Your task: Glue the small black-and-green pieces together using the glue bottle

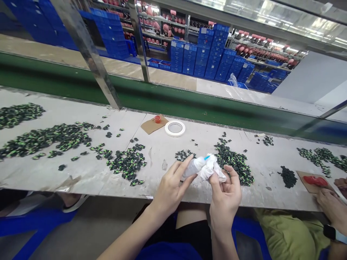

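On my feed, over the bench (89, 180) toward its near edge, my left grip (170, 183) wraps a bottle (193, 167), probably light, squeezable and best held round its body, while my right grip (226, 194) pinches a soft-looking crumpled white wipe (210, 169) beside the bottle's blue tip (206, 157).

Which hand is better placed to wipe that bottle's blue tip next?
Probably the right hand: it holds the crumpled white cloth or tissue right by the blue tip, while the left hand is occupied gripping the bottle.
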`<state>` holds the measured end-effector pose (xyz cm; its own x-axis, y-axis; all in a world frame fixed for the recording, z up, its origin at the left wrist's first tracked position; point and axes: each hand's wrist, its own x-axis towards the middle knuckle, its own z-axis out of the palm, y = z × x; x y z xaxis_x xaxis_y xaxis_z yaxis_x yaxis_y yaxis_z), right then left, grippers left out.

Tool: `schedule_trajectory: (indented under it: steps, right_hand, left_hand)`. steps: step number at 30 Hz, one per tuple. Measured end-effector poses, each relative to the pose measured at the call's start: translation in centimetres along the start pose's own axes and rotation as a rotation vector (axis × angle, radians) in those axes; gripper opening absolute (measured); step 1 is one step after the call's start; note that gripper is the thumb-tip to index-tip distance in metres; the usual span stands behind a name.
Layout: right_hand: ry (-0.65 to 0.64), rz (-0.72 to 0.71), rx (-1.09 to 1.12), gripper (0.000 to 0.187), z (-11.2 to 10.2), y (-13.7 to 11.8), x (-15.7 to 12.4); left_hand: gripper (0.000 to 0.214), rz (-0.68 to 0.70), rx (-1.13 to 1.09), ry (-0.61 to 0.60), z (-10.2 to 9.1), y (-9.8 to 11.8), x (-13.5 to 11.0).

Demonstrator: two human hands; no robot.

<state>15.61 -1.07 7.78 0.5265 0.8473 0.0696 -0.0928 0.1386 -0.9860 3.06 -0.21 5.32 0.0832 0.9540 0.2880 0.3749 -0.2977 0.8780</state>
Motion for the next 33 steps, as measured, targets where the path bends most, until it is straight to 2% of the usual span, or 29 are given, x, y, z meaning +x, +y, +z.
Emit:
schedule_trajectory:
  steps: [3, 6, 13, 17, 21, 24, 27, 30, 33]
  right_hand:
    - [-0.063, 0.054, 0.053, 0.045, -0.2, 0.7, 0.0]
    - [-0.136, 0.114, 0.084, 0.047, -0.7, 0.8, 0.4]
    - [-0.158, 0.228, 0.135, 0.058, -1.4, 0.7, 1.2]
    - [-0.178, 0.225, 0.120, 0.058, -1.4, 0.9, 1.3]
    - [-0.149, 0.178, 0.060, 0.047, -2.0, 0.9, 2.5]
    - [-0.101, 0.114, -0.001, 0.041, -3.4, 0.8, 5.8]
    - [0.028, -0.055, -0.105, 0.040, -4.8, 0.8, 11.6]
    - [0.179, -0.208, -0.487, 0.043, -5.5, 0.8, 18.4]
    - [0.154, -0.223, -0.618, 0.041, -5.3, 0.9, 23.6]
  left_hand:
    - [0.046, -0.006, 0.080, 0.078, 0.2, -1.0, 0.4]
    - [0.044, -0.067, 0.032, 0.125, 0.3, -1.7, 0.9]
    - [0.046, -0.304, -0.489, 0.076, -0.4, -1.9, 0.8]
    - [0.049, -0.308, -0.609, 0.035, -0.8, -1.6, 0.6]
    - [0.050, -0.329, -0.714, 0.027, -1.1, -2.0, 0.4]
    - [0.048, -0.354, -0.799, 0.053, -1.3, -2.5, 0.1]
    - [0.046, -0.377, -0.885, 0.060, -1.4, -2.8, -0.1]
    - [0.043, -0.390, -0.962, 0.052, -1.5, -2.7, -0.3]
    - [0.041, -0.407, -1.035, 0.001, -1.5, -2.3, -0.4]
